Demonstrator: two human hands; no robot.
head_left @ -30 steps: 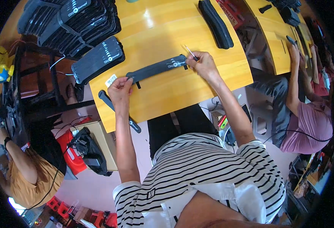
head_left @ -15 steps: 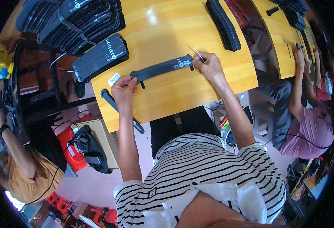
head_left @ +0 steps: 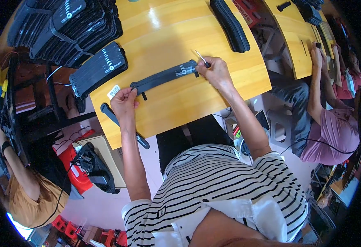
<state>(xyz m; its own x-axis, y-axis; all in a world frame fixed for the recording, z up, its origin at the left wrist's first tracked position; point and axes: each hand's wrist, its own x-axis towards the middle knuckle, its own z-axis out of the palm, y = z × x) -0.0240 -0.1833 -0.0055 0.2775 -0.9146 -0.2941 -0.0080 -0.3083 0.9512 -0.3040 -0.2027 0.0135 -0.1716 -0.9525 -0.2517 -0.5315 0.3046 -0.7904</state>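
A dark grey strap point(head_left: 162, 79) with pale printing lies stretched across the wooden table point(head_left: 164, 109) between my hands. The fingers of my left hand point(head_left: 124, 103) pinch its left end, beside a small white label point(head_left: 114, 92). At the other end, my right hand point(head_left: 214, 73) is closed around a small tool point(head_left: 201, 57) with a thin metal shaft and a dark handle. Its fingertips also meet the strap's right end; whether they grip it is hidden. Short black tabs stick out below the strap near both ends. A second strap point(head_left: 125, 126) lies beside my left forearm, reaching over the table edge.
A stack of straps point(head_left: 99, 68) lies left of my hands, with a larger tied bundle point(head_left: 63, 31) behind it. Another black stack point(head_left: 230, 25) rests at the table's right side. People sit at both sides; one at right has hands on a neighbouring table point(head_left: 297, 57).
The whole view has shifted, so the table and hands appear farther left. My grasp on the strap and tool looks the same. At right, the other person's hands have come closer together.
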